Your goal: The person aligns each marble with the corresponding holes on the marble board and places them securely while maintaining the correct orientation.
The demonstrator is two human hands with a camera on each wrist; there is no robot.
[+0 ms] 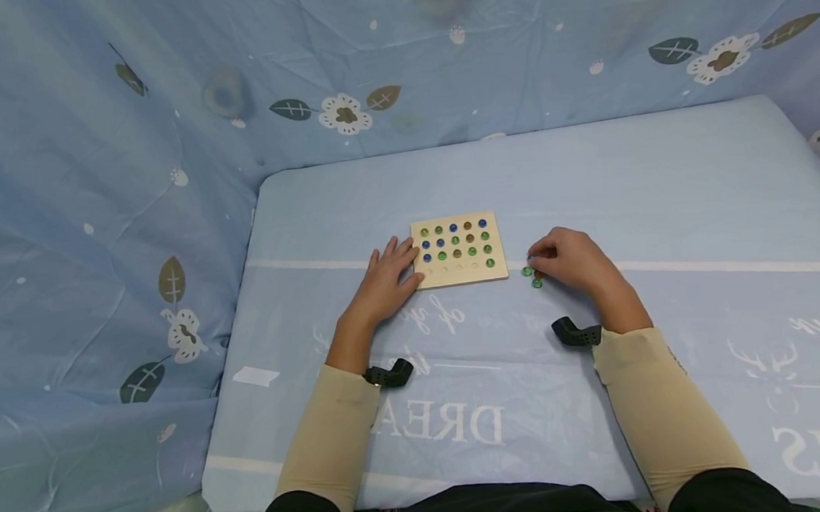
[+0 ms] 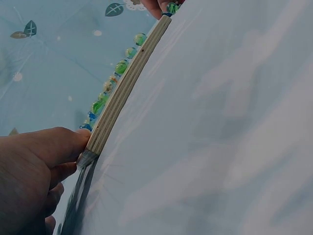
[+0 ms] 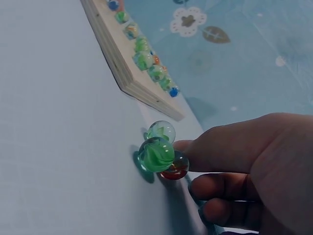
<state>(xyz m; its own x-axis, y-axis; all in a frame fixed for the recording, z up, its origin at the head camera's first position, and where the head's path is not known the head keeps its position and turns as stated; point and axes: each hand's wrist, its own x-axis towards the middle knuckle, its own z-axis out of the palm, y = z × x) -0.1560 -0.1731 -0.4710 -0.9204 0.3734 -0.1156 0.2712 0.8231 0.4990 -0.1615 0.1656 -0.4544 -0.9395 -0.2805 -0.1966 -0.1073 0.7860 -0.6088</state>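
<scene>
The head view is showing my wooden board (image 1: 464,277) lying flat on the table (image 1: 378,195), just short of twelve o'clock from me. Green, blue and amber marbles (image 1: 455,240) are filling three rows; one more is sitting at the three o'clock end of the six o'clock row, beside four bare hollows (image 1: 444,269). Towards the board's four o'clock, two green-swirled marbles (image 3: 157,155) and a red-swirled marble (image 3: 178,172) are clustering. In the right wrist view, green is partly covering red, and the frame is cutting off the board. At my right hand (image 1: 571,259) a speck of blue (image 1: 531,257) is showing; that grip is standing narrow, but I cannot tell whether it is pinching anything. My left hand (image 1: 381,283) is touching the board's nine o'clock edge, fingers spreading wide.
</scene>
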